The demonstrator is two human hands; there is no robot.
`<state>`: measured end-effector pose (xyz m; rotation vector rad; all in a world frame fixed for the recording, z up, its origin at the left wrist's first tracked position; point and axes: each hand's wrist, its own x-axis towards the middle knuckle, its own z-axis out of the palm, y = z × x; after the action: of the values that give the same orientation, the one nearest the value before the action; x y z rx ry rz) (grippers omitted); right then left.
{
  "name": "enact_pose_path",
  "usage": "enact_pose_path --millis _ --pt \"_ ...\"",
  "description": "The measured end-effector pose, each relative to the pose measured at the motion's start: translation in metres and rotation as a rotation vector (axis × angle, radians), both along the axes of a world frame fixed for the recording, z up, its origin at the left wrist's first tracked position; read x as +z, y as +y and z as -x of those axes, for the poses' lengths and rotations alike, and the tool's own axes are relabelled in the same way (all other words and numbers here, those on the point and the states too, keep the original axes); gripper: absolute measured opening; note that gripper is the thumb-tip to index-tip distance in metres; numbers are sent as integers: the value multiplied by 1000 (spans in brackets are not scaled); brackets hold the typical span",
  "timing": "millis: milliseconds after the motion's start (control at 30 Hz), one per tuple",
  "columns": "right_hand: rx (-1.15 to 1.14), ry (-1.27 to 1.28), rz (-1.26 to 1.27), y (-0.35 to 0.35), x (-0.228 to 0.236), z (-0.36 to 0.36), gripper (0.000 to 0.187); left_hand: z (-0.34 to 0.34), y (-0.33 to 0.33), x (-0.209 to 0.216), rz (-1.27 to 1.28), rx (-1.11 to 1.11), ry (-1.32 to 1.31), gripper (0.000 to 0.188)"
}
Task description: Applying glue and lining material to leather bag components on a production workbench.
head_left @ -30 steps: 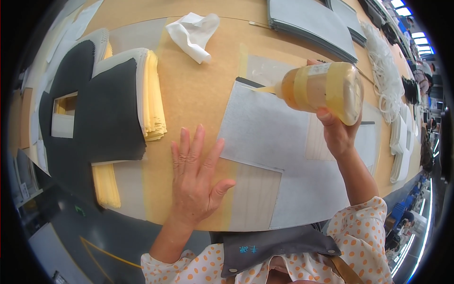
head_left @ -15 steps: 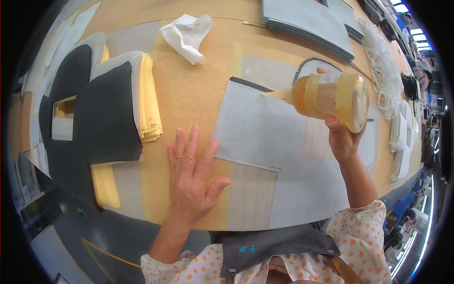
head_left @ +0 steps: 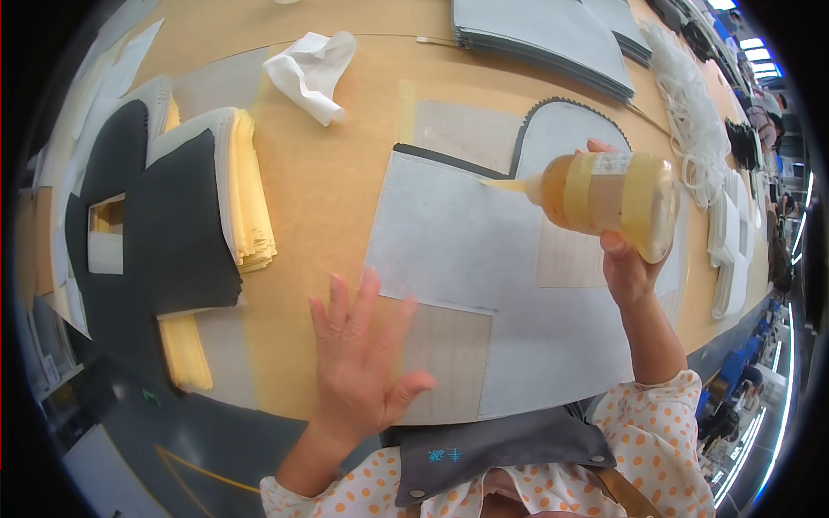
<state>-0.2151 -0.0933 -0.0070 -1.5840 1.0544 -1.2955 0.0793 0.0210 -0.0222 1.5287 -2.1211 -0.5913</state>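
My right hand (head_left: 629, 263) is wrapped round a clear squeeze bottle (head_left: 609, 194) banded with yellow tape and holding amber liquid. The bottle lies nearly level, its yellow nozzle (head_left: 511, 186) pointing left, over a large light-grey cut sheet (head_left: 458, 229). That sheet has a dark strip (head_left: 453, 161) along its far edge and a rounded, notched dark rim at the far right. My left hand (head_left: 358, 354) is spread, a little blurred, by the sheet's near left corner, holding nothing. Whether its fingertips touch the sheet I cannot tell.
Dark cut pieces (head_left: 186, 216) lie over pale and yellow layers (head_left: 250, 194) at left. A crumpled white cloth (head_left: 311, 73) is at the far side. Stacked grey sheets (head_left: 544, 39), tangled white strips (head_left: 678, 104) and white pieces (head_left: 732, 250) lie along the far right.
My left hand has come nearer to me and slightly right, its fingers spread wider. My view has shifted; the bottle stays in my right hand, lower relative to the sheet's rounded rim.
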Motion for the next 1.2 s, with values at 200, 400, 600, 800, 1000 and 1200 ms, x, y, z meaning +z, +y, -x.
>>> enact_pose_path --millis 200,400,600,800,1000,1200 --pt "21 0 29 4 -1 10 90 22 14 -1 -35 -99 32 70" --pt "9 46 52 11 -5 24 89 36 15 -10 -60 -138 83 67" --pt "-27 67 52 17 -3 27 89 36 17 -15 -64 -112 81 66" --pt "-17 67 109 15 -9 34 89 38 16 -16 -38 -83 94 63" --pt "-29 95 140 4 -12 36 91 38 21 -9 -6 -60 115 62" --pt "-26 111 159 -6 -14 38 90 46 20 -1 12 -85 147 62"
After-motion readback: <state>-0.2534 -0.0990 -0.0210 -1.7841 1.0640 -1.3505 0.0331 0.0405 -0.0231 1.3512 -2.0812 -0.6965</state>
